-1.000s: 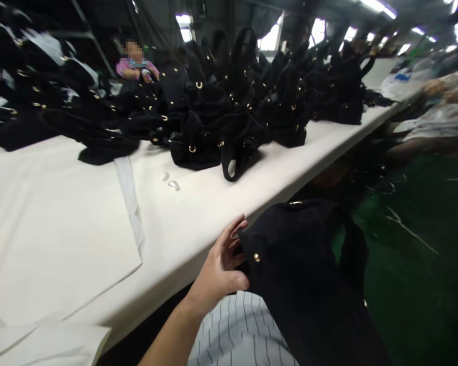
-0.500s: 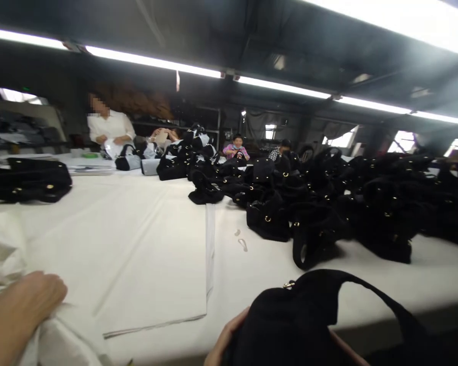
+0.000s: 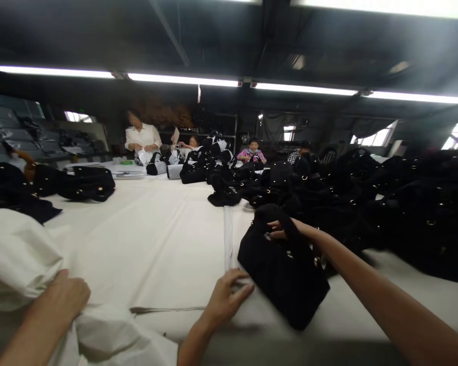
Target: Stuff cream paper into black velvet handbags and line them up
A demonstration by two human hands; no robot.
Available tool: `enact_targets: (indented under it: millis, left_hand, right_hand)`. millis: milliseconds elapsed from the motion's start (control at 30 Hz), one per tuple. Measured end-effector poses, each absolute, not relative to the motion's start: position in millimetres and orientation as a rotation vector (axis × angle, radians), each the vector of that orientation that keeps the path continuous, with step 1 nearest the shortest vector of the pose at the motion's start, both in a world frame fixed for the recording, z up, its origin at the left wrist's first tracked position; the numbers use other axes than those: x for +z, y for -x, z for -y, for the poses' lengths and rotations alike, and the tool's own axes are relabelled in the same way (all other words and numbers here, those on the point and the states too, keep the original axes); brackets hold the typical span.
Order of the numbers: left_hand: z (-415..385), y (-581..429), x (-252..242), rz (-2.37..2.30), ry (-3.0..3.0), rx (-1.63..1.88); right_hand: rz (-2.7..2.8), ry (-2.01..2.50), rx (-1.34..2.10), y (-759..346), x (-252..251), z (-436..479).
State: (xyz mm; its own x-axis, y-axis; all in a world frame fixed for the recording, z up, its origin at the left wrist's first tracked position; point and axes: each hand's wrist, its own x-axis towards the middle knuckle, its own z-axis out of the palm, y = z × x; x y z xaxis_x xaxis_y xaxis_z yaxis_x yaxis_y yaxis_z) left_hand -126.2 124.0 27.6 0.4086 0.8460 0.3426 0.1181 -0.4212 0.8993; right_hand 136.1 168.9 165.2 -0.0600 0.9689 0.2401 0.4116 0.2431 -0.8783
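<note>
My right hand [image 3: 282,231] grips a black handbag [image 3: 284,269] at its top, by the handle, with the bag tilted over the front part of the table. Small metal fittings show on the bag. My left hand [image 3: 229,295] is to the left of the bag, apart from it, with thumb and fingers spread over the edge of the cream cloth [image 3: 175,254]. From the left, another person's hand [image 3: 66,297] clutches bunched cream fabric [image 3: 19,254].
A large heap of black handbags [image 3: 385,203] covers the table's right side. More black bags [image 3: 86,183] lie at the left. Across the table, a person in white [image 3: 143,137] and a person in pink [image 3: 252,152] are at work with others.
The black handbag has moved from the bottom edge up and away over the table. My left hand has come off it, while my right hand holds its top. The view has shifted left.
</note>
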Motion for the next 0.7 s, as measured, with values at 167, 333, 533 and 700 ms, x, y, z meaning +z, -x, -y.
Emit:
enact_targets:
  millis: [167, 333, 533, 700]
  left_hand:
    - [-128, 125, 28, -0.954, -1.728, 1.202]
    - [-199, 110, 61, -1.010, -1.298, 1.484]
    - [-274, 66, 74, -0.834, -1.178, 1.191]
    - [-219, 31, 54, -0.678, -1.230, 0.941]
  right_hand:
    - [1.451, 1.357, 0.962, -149, 134, -163]
    - [1.003, 1.307, 0.674, -170, 97, -87]
    - [0.769, 1.268, 0.374, -134, 32, 13]
    - [0.741, 1.372, 0.384, -113, 14, -18]
